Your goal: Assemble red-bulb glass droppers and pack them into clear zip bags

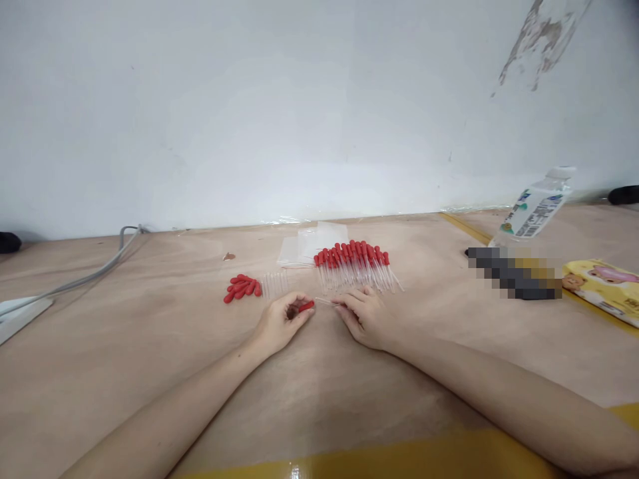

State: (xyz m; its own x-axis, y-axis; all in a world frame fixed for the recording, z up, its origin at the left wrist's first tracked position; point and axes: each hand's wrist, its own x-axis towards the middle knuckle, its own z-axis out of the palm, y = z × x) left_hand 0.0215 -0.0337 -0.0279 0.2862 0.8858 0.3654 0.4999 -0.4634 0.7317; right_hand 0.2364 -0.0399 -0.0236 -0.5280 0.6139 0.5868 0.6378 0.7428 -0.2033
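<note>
1. The left hand (279, 322), fingers curled nearly closed, pinches a red bulb (306, 306) at the near-left corner of the dropper row (352, 256); its end faces right, likely for alignment.
2. The right hand (364, 316), fingertips drawn together, grips a clear tube (324, 301) on the row's near side, its tip just beside the bulb.
3. Loose bulbs (242, 287) and loose tubes (274, 285) lie left of the row, probably sorted for easy reach.
4. Behind the row, white sheets (312, 245) and the wall (319, 106) limit movement; the table (319, 399) offers more room on its near side.
</note>
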